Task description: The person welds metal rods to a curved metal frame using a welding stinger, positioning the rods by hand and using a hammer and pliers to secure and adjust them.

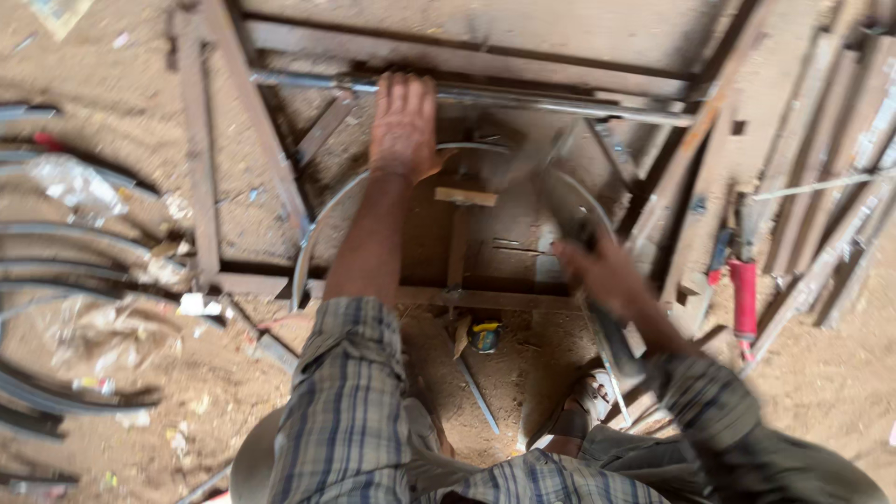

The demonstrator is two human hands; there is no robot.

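We press left hand [403, 126] flat, fingers spread, on rod [560, 103]; right hand [602, 271] clenched round blurred hammer [569, 210]. Ring [317, 219] bent, sits in frame [201, 177]; fixing unfinished, we judge.

A long steel pipe [560, 103] lies level across the far side of a rusty metal frame [201, 159], running left to right, grey and dull. The left hand [403, 126] presses flat on it, palm down, fingers [401, 89] spread over the pipe. A thin curved metal strip [322, 219] arcs below the pipe inside the frame. The right hand [602, 271] grips a dark, blurred hammer [560, 201], its head tilted toward the far left, above the strip
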